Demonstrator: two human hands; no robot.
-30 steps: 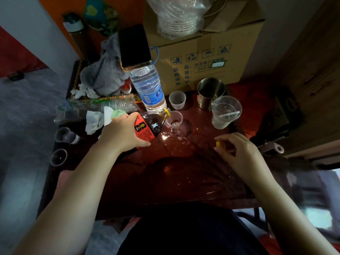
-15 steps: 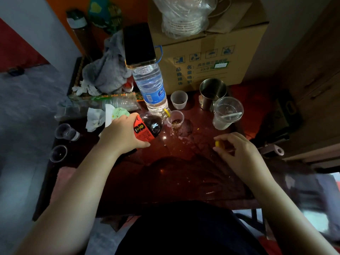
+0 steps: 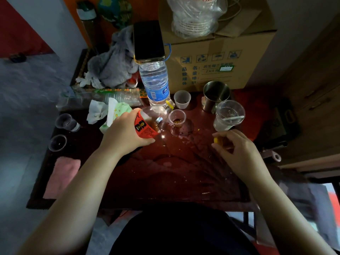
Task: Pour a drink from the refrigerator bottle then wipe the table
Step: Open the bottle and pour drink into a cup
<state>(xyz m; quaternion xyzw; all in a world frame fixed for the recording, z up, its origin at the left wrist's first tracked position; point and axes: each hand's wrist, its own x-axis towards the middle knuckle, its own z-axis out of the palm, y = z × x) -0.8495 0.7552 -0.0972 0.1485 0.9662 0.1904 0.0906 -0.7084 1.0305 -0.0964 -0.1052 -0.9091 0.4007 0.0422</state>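
The left hand grips the red-labelled bottle, tilted just beside a small cup holding brown drink; the right hand pinches a yellow cap above the wet table

Wet dark-red table with small cups, steel mug, pink cloth.
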